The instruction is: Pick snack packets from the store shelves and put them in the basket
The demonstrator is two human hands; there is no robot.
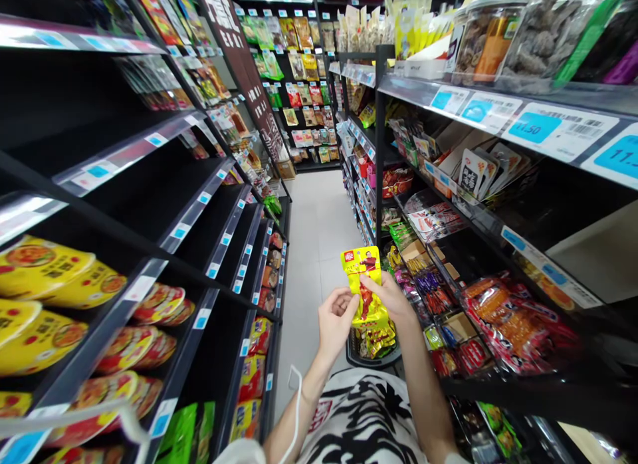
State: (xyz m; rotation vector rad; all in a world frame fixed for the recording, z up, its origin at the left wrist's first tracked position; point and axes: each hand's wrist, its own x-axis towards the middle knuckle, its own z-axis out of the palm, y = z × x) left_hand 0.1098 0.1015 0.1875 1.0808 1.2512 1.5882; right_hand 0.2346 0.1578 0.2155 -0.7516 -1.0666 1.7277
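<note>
I stand in a shop aisle between two racks of snacks. Both hands hold up a yellow snack packet with red print, in front of me at mid-frame. My left hand pinches its lower left edge, fingers closed on it. My right hand grips its right side. Right below the packet, on the floor, a dark basket holds several more yellow packets.
Black shelves line both sides. The left rack carries yellow and red packs low down, with bare shelves above. The right rack is full of mixed snacks with blue price tags. The pale floor runs to a far shelf wall.
</note>
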